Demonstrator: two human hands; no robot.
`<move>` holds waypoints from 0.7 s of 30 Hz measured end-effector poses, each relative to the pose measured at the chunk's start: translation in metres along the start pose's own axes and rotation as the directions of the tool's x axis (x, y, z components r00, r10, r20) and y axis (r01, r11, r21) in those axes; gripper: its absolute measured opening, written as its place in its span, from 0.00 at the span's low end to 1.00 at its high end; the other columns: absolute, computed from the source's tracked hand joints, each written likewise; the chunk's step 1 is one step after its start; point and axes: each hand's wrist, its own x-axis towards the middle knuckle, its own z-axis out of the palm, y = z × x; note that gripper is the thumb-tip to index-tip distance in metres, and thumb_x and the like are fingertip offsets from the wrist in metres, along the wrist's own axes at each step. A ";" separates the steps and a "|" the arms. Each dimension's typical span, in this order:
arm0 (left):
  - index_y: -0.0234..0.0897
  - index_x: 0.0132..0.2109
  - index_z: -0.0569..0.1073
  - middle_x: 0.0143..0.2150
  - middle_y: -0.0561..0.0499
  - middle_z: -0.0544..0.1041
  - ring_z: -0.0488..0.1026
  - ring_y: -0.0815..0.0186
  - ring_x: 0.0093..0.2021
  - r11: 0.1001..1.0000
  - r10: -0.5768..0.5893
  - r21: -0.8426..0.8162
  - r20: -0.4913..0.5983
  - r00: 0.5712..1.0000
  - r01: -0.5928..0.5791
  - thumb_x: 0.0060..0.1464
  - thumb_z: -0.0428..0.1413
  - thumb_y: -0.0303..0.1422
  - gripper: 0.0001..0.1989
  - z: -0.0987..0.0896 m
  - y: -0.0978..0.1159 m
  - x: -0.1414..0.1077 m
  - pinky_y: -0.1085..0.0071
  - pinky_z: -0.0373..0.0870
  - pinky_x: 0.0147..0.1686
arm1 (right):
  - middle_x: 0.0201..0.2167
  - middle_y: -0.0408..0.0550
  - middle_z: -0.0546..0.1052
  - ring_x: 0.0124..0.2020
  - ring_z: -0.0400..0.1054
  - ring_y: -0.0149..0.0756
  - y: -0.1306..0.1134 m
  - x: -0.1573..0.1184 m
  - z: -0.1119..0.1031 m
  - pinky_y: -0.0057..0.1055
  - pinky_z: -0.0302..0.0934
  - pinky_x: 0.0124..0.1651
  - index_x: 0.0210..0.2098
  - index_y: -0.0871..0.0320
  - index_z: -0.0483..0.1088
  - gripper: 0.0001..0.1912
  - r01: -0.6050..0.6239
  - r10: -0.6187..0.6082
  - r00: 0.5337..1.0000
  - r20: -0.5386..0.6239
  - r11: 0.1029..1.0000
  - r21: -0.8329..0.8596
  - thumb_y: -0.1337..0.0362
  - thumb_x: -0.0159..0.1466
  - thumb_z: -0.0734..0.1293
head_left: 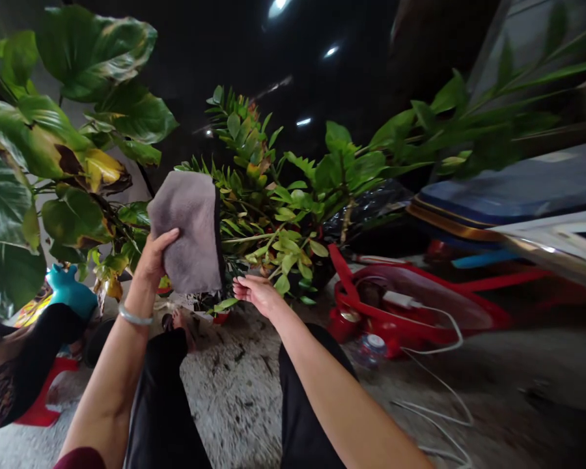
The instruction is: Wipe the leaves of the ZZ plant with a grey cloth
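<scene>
"One red container (383,320): contents?"

"White block (397,299) at its mouth, cable (453,326) trailing."

"Hands?"

"My left hand (153,255) grips the grey cloth (190,228) before plants (293,195); my right hand (258,293), near it: grasp, I can't tell."

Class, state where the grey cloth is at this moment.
In the head view, the grey cloth is left of centre, held up in the left hand, with the right hand near its lower right corner.

A soft-looking grey cloth (190,244), dark along its three o'clock edge, is held up, spread and nearly upright, at nine o'clock from the view's centre.
</scene>
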 end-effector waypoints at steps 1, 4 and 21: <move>0.37 0.45 0.81 0.39 0.48 0.85 0.81 0.52 0.46 0.998 -0.051 0.023 -0.012 0.999 0.052 0.38 0.73 0.38 0.25 0.004 -0.012 0.004 0.57 0.75 0.53 | 0.21 0.47 0.81 0.22 0.76 0.33 0.000 0.000 0.001 0.28 0.74 0.30 0.27 0.59 0.76 0.06 -0.005 0.005 1.000 -0.016 1.000 0.010 0.71 0.59 0.75; 0.33 0.40 0.82 0.35 0.43 0.85 0.82 0.46 0.44 0.945 -0.294 0.160 0.032 0.955 0.285 0.30 0.75 0.35 0.25 0.000 -0.055 -0.011 0.52 0.75 0.50 | 0.19 0.46 0.79 0.20 0.74 0.32 0.001 0.001 0.001 0.27 0.74 0.28 0.25 0.59 0.73 0.10 -0.014 0.016 0.999 -0.051 1.000 0.024 0.72 0.61 0.74; 0.34 0.40 0.82 0.34 0.47 0.85 0.81 0.59 0.31 0.943 -0.332 0.027 0.042 0.942 0.331 0.36 0.74 0.34 0.21 0.021 -0.055 -0.006 0.64 0.79 0.39 | 0.18 0.44 0.78 0.20 0.73 0.32 0.006 0.004 0.002 0.29 0.73 0.29 0.22 0.56 0.69 0.12 0.007 -0.008 0.999 -0.049 1.000 -0.015 0.70 0.55 0.76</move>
